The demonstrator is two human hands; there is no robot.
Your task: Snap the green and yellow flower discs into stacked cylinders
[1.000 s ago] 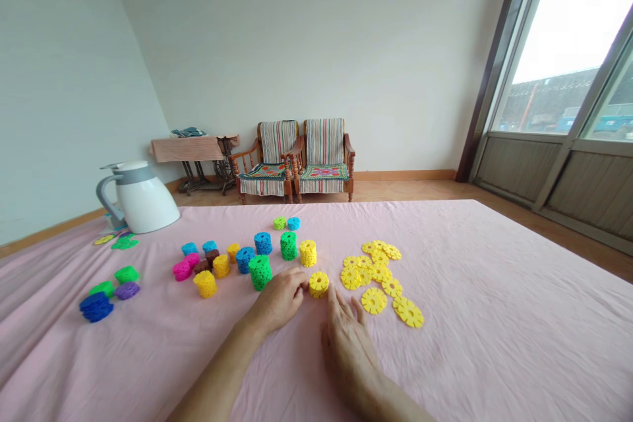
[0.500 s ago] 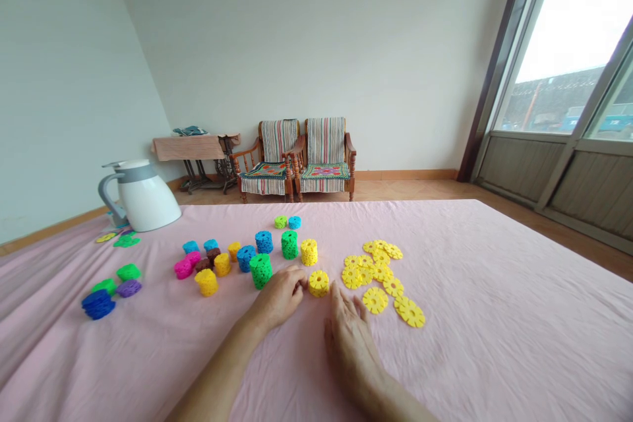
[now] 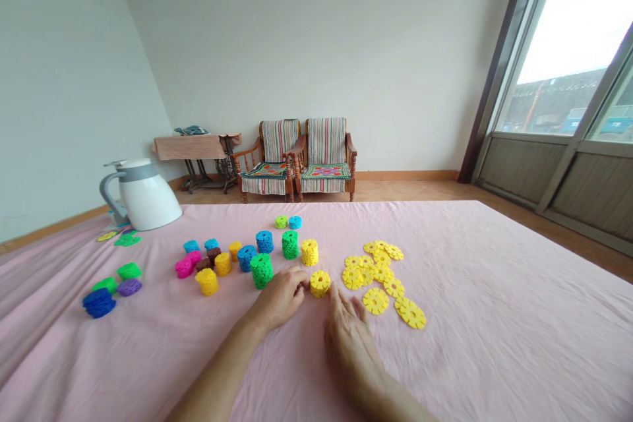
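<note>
A short stack of yellow snowflake discs (image 3: pixel 320 283), notched round their rims, stands between my two hands. My left hand (image 3: pixel 283 297) is at its left side, fingers curled in and their tips at the discs' edge; nothing shows in its grasp. On the other side my right hand (image 3: pixel 350 336) rests with fingers stretched out, the fingertips close against the stack. Right of it lie loose yellow discs (image 3: pixel 376 301), some overlapping. Behind the stack is a taller yellow stack (image 3: pixel 309 252). A green stack (image 3: pixel 261 271) stands just beyond my left hand.
More stacks stand leftward: blue (image 3: pixel 246 258), orange-yellow (image 3: pixel 206 282), pink (image 3: pixel 184 268) and dark blue (image 3: pixel 99 302). A white jug (image 3: pixel 151 198) is at the far left of the pink cloth (image 3: pixel 494 290). Two wooden chairs (image 3: pixel 326 171) stand past the table's far edge.
Both hands keep their places beside the yellow stack. The whole view has shifted very slightly; no disc has visibly moved on the cloth.
</note>
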